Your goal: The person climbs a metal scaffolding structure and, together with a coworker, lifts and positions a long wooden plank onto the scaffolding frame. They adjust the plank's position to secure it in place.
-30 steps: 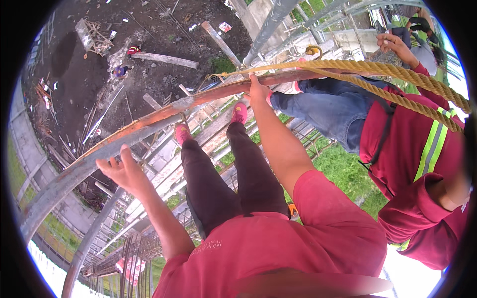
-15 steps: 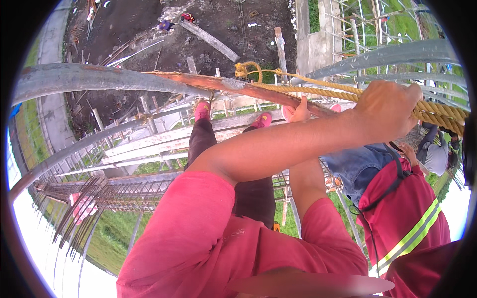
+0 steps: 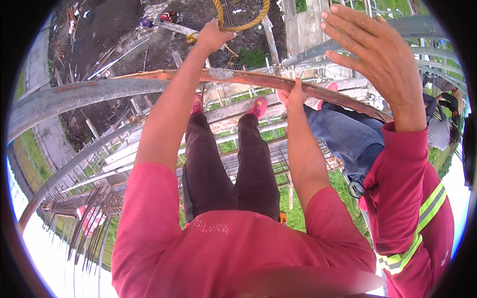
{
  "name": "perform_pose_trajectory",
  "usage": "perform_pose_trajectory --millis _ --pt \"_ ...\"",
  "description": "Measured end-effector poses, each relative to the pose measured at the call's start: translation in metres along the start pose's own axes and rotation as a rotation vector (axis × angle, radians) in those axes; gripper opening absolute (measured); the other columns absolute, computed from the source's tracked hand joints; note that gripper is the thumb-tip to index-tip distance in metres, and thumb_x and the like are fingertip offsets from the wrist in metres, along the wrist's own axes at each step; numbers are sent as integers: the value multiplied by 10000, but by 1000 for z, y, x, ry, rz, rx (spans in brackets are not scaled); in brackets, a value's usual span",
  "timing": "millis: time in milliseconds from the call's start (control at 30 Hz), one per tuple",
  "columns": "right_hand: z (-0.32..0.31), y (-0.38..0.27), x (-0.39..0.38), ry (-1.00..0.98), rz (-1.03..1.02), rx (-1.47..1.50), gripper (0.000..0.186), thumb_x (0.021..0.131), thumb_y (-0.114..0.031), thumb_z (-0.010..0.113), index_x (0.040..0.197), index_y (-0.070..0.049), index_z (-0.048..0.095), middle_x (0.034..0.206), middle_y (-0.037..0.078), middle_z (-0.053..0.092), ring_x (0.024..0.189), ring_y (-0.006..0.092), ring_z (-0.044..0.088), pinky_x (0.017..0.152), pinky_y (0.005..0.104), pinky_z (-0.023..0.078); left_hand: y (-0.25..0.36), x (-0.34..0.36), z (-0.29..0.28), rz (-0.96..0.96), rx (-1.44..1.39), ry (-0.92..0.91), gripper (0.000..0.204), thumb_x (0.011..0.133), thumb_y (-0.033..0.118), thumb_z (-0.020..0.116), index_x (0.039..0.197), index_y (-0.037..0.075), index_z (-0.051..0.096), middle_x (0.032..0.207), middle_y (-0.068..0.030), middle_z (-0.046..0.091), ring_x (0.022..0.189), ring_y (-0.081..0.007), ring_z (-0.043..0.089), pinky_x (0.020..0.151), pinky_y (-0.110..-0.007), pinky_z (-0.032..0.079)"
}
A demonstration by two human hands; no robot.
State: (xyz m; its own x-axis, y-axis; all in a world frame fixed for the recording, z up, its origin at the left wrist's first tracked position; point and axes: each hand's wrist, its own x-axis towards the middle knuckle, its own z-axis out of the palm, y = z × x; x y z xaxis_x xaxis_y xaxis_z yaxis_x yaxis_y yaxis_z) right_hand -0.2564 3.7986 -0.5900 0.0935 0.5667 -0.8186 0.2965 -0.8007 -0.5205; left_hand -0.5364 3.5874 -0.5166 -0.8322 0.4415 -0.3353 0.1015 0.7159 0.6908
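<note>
Your left hand [image 3: 214,37] is stretched out far, fingers curled closed around the yellow rope [image 3: 262,15], which loops up to its right, with a knotted bit just left of your fist. Your right hand [image 3: 296,94] is closed on the near edge of the wooden beam [image 3: 238,77]; its fingertips are hidden, so you cannot tell how far they wrap. That beam lies crosswise in front of you, passing beneath your left forearm and ending at the right near a co-worker.

The co-worker's hand [image 3: 380,59] is raised and spread at the far right, empty, covering part of a thick grey pipe [image 3: 422,27]. Their maroon sleeve [image 3: 405,164] and blue jeans [image 3: 343,139] fill the space close by your right arm. Another person in grey [image 3: 439,129] sits or crouches beyond, partly hidden.

On the left, a curved pipe [image 3: 74,94] runs in to meet the beam, with a thinner pipe [image 3: 82,155] nearer you. Your pink shoes [image 3: 258,107] stand among pale planks [image 3: 228,111]. Nearer left is a rebar bundle [image 3: 102,201]. Far below, two people [image 3: 146,23] are beside a long pale timber [image 3: 181,29].
</note>
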Motion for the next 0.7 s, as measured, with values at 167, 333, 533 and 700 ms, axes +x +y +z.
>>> perform_pose_trajectory --millis 167,333,533,700 --pt "0 1 2 22 -47 -35 730 835 -416 751 1313 45 446 1157 198 618 887 365 702 815 513 556 -38 -39 28 -70 -40 -53 687 796 418 754 1263 -58 588 1163 -242 669 1070 -310 669 946 -370 500" --pt "4 3 9 0 -16 -4 757 789 -437 781 1310 14 469 1103 144 624 857 305 658 747 492 558 -83 -113 44 -253 -312 21 515 844 368 716 1157 -37 657 1004 -182 730 931 -263 714 849 -352 532" --pt "3 9 0 36 -113 -62 699 800 -442 762 1247 29 500 1037 164 646 818 296 679 649 452 574 -160 -176 57 -906 -1048 -212 650 914 481 664 1346 18 516 1203 -119 630 1037 -247 653 881 -355 524" --pt "3 9 4 142 -224 -89 825 734 -406 803 1344 -10 414 1213 165 578 1018 307 631 694 504 571 -184 -136 68 -1051 -1281 -81 1115 802 684 688 1486 -73 239 1520 -198 336 1377 -328 410 1133 -471 384"
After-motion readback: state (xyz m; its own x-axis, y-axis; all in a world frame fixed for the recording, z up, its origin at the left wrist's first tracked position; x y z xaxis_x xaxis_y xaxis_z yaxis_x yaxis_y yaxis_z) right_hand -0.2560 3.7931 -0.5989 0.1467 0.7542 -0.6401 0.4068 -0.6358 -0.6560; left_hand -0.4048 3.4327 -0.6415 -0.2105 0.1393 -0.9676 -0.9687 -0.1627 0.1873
